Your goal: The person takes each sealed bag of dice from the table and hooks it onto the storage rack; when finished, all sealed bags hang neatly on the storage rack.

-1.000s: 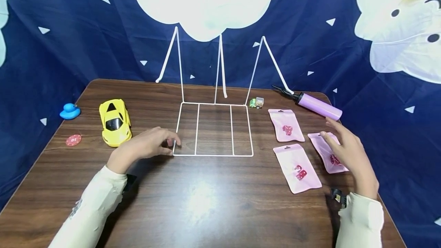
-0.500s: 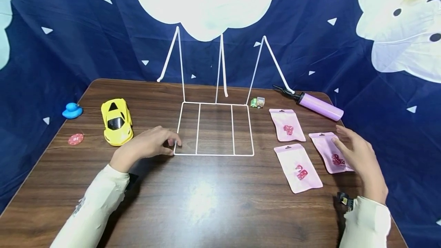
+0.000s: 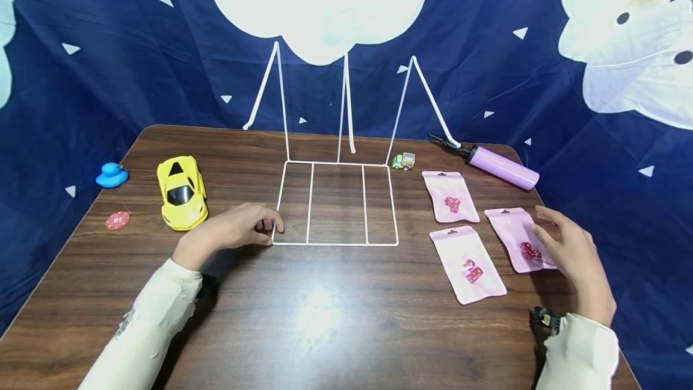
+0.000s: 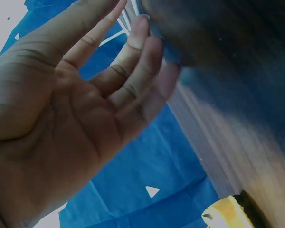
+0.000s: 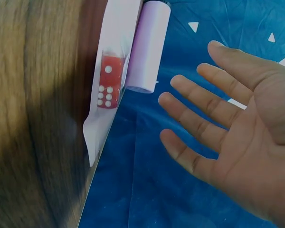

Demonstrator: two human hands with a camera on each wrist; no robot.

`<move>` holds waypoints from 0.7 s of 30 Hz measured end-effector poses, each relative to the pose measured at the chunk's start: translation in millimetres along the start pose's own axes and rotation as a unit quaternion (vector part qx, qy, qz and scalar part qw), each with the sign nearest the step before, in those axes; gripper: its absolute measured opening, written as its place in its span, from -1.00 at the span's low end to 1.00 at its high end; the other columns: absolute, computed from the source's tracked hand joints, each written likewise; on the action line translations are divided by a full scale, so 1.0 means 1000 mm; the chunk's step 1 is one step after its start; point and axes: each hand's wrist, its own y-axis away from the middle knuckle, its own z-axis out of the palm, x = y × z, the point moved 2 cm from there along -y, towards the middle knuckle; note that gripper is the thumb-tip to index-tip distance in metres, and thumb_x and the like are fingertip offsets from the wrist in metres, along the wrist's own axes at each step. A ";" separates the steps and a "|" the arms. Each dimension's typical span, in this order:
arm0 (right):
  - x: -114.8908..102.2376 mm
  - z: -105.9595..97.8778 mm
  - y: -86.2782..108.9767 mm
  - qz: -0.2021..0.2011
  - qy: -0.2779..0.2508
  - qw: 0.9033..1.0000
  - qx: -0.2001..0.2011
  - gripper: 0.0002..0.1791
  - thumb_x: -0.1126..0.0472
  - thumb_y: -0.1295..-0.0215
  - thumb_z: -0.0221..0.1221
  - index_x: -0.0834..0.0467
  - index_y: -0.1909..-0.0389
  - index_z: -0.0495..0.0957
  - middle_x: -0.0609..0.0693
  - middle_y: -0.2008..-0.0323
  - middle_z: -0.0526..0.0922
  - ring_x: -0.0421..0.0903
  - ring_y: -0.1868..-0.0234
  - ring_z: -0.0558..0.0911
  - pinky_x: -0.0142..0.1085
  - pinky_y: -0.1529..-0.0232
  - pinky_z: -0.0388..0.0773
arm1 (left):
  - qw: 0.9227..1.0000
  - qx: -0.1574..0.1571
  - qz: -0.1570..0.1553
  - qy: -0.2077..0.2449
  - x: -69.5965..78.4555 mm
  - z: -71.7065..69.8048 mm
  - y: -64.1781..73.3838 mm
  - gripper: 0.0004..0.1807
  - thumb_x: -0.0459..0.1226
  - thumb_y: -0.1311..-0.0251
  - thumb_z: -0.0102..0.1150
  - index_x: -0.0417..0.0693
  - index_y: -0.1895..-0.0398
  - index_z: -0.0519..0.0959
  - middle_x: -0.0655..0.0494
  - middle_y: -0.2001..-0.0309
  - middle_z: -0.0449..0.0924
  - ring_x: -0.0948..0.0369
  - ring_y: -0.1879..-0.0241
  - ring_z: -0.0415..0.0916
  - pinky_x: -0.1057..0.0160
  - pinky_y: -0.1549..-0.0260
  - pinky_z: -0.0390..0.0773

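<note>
At the left front corner of a white wire rack [image 3: 338, 245], my left hand [image 3: 238, 227] lies with fingers loosely bent. Thumb and index tip sit on either side of the rack's left wire; whether they touch it I cannot tell. In the left wrist view that palm [image 4: 61, 109] holds nothing. My right hand [image 3: 576, 251] hovers by the right-hand pink pouch [image 3: 506, 227], which contains red dice [image 3: 529, 251]. The right wrist view shows its fingers [image 5: 194, 118] spread apart from the pouch [image 5: 116, 28].
Two more pink pouches with dice, one upper [image 3: 444, 185] and one lower [image 3: 460, 251], lie right of the rack. A purple hand pump [image 3: 503, 167] and a toy truck [image 3: 403, 161] sit behind. At left are a yellow toy car [image 3: 182, 194], blue duck [image 3: 112, 176] and red chip [image 3: 117, 220].
My right hand has drawn back to the right and slightly toward me, uncovering more of the right-hand pouch. The left hand stays in place at the rack corner.
</note>
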 end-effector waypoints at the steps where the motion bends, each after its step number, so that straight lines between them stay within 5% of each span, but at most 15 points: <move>1: 0.001 -0.001 0.001 0.000 0.002 1.000 0.003 -0.50 0.22 -0.65 0.16 0.43 -0.41 0.42 0.59 -0.30 0.48 0.57 -0.22 0.51 0.47 -0.20 0.36 | 1.000 -0.002 0.000 0.008 -0.001 0.000 0.000 -0.76 -0.38 -0.22 0.55 -0.02 0.10 0.72 0.15 0.27 0.59 0.17 0.23 0.53 0.08 0.16 0.56; 13: 0.019 -0.004 0.010 0.037 0.016 0.999 0.002 -0.52 0.24 -0.62 0.17 0.46 -0.37 0.42 0.63 -0.22 0.51 0.60 -0.14 0.57 0.43 -0.09 0.45 | 0.998 -0.009 0.005 0.059 -0.007 0.007 -0.004 -0.83 -0.43 -0.19 0.53 -0.04 0.26 0.71 0.17 0.33 0.58 0.26 0.29 0.48 0.22 0.25 0.54; 21: 0.024 -0.005 0.010 0.046 0.025 0.999 -0.011 -0.55 0.26 -0.62 0.15 0.46 -0.34 0.43 0.64 -0.20 0.51 0.62 -0.15 0.54 0.45 -0.12 0.42 | 0.999 -0.003 0.011 0.042 -0.006 0.007 -0.005 -0.81 -0.44 -0.18 0.53 0.01 0.38 0.69 0.18 0.32 0.54 0.30 0.31 0.47 0.24 0.26 0.55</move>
